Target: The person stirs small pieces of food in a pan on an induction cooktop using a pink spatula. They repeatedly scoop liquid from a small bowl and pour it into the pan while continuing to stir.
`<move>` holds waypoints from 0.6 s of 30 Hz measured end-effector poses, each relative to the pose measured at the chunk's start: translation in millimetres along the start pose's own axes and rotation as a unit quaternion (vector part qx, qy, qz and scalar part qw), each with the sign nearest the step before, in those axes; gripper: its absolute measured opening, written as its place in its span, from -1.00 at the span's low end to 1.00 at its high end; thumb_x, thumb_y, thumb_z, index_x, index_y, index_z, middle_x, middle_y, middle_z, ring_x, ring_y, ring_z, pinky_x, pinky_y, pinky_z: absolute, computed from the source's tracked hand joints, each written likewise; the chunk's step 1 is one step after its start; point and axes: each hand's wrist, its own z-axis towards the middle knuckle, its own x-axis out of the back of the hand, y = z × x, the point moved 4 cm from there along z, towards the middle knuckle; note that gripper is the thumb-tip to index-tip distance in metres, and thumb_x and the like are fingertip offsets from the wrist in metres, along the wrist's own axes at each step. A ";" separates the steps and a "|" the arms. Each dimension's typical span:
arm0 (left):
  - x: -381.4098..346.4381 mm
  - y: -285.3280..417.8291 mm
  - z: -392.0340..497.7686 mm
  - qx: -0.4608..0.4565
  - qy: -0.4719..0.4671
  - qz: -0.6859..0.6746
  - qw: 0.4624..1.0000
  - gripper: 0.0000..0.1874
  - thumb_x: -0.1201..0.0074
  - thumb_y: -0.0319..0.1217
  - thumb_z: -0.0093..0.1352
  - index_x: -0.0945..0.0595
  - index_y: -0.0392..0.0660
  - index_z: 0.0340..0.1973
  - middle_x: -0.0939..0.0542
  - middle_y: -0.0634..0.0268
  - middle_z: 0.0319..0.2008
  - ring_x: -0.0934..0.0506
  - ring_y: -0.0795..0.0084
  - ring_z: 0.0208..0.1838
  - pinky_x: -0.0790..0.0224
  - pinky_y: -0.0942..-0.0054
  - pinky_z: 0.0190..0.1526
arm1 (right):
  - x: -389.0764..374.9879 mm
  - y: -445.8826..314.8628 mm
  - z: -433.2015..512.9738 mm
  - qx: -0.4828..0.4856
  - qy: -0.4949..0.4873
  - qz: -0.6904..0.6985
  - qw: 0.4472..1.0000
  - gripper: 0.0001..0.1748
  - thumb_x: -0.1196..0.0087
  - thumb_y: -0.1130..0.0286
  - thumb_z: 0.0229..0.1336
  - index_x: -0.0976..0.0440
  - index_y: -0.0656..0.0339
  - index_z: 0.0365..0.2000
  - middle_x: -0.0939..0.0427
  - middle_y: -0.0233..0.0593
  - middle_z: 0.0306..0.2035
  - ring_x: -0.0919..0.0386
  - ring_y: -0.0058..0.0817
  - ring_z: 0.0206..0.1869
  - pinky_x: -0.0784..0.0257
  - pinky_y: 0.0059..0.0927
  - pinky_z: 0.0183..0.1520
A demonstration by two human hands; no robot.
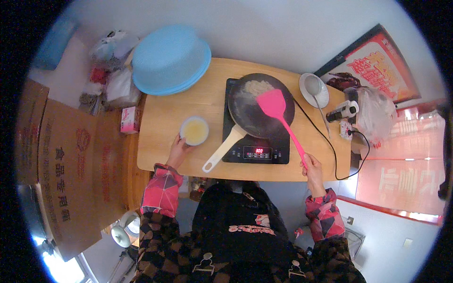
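Observation:
My left hand [179,148] holds the near-left rim of a small bowl [194,131] of pale yellow liquid, which is left of the pan. In my right hand [312,168] is the handle of a pink spatula [271,102], its blade over the dark frying pan [261,120]. Pale, clumped food [257,87] lies at the far side of the pan, beside the blade. The pan sits on a black induction cooktop [233,155] with a lit display, and its cream handle [224,148] points towards me at the left.
A blue mesh basket [170,60] stands at the table's back left. At the right are a white bowl [303,85] with a strainer ladle [313,86], a dark bottle [336,114], a power strip [345,129] and a black cord [320,131]. Cardboard boxes [70,159] stand left of the wooden table [161,106].

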 end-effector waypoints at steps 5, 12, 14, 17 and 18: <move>0.1 0.2 -7.4 0.001 -0.020 0.015 1.000 -0.45 0.16 -0.26 0.40 -0.09 -0.05 0.26 -0.32 0.18 0.14 -0.40 0.23 0.09 -0.32 0.29 0.04 | -8.8 6.5 -10.3 -0.007 0.005 0.026 1.000 -0.68 0.03 0.23 0.21 -0.44 0.25 -0.15 -0.37 -0.45 -0.58 -0.15 -0.81 -0.70 -0.03 -0.72 -0.67; 22.5 43.0 -51.4 -0.114 0.174 0.261 0.943 -0.56 0.13 -0.35 0.40 -0.28 -0.21 0.15 -0.41 0.15 0.04 -0.49 0.32 -0.09 -0.39 0.45 -0.12 | -22.2 14.3 -24.7 0.011 -0.008 0.088 0.996 -0.66 0.06 0.25 0.23 -0.41 0.24 -0.08 -0.38 -0.48 -0.56 -0.20 -0.81 -0.66 -0.09 -0.73 -0.65; -3.5 50.8 -73.6 -0.158 0.127 0.359 0.911 -0.62 0.14 -0.38 0.40 -0.34 -0.24 0.11 -0.44 0.16 -0.01 -0.49 0.36 -0.09 -0.39 0.48 -0.12 | -24.7 20.8 -29.2 0.016 -0.018 0.095 0.995 -0.63 0.09 0.26 0.23 -0.38 0.25 -0.03 -0.39 -0.49 -0.53 -0.21 -0.80 -0.65 -0.12 -0.73 -0.63; -60.5 47.3 -115.4 -0.234 0.080 0.416 0.875 -0.70 0.16 -0.44 0.40 -0.43 -0.27 0.01 -0.50 0.15 -0.11 -0.49 0.43 -0.09 -0.38 0.51 -0.12 | -38.1 35.5 -32.2 0.001 -0.036 0.121 0.992 -0.62 0.13 0.25 0.26 -0.32 0.21 0.03 -0.39 -0.48 -0.51 -0.21 -0.78 -0.65 -0.14 -0.72 -0.65; -78.3 42.9 -130.9 -0.220 0.077 0.453 0.860 -0.72 0.17 -0.45 0.40 -0.44 -0.27 -0.01 -0.52 0.16 -0.15 -0.50 0.44 -0.12 -0.38 0.50 -0.12 | -42.7 37.2 -33.4 0.024 -0.060 0.153 0.986 -0.61 0.15 0.25 0.27 -0.32 0.21 0.03 -0.38 -0.47 -0.51 -0.21 -0.78 -0.66 -0.14 -0.72 -0.65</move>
